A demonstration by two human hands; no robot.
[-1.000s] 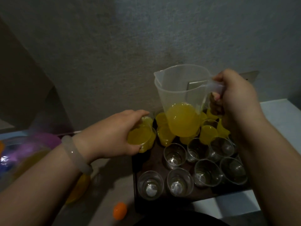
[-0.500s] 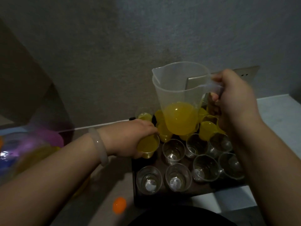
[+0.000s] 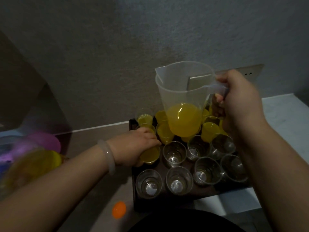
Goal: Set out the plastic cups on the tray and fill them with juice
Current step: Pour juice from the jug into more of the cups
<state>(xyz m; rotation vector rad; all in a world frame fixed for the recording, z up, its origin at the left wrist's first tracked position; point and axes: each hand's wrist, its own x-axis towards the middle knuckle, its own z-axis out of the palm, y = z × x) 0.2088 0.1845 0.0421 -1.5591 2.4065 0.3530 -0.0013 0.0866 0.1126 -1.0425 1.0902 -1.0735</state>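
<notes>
cup: left hand curls round it — likely thin, squashy; hold lightly.
jug: right hand fisted on handle — weight hangs below grip.

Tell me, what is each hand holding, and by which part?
The right hand grips the clear plastic jug of juice by its handle. The left hand wraps around the side of a juice-filled cup at the left edge of the tray.
</notes>
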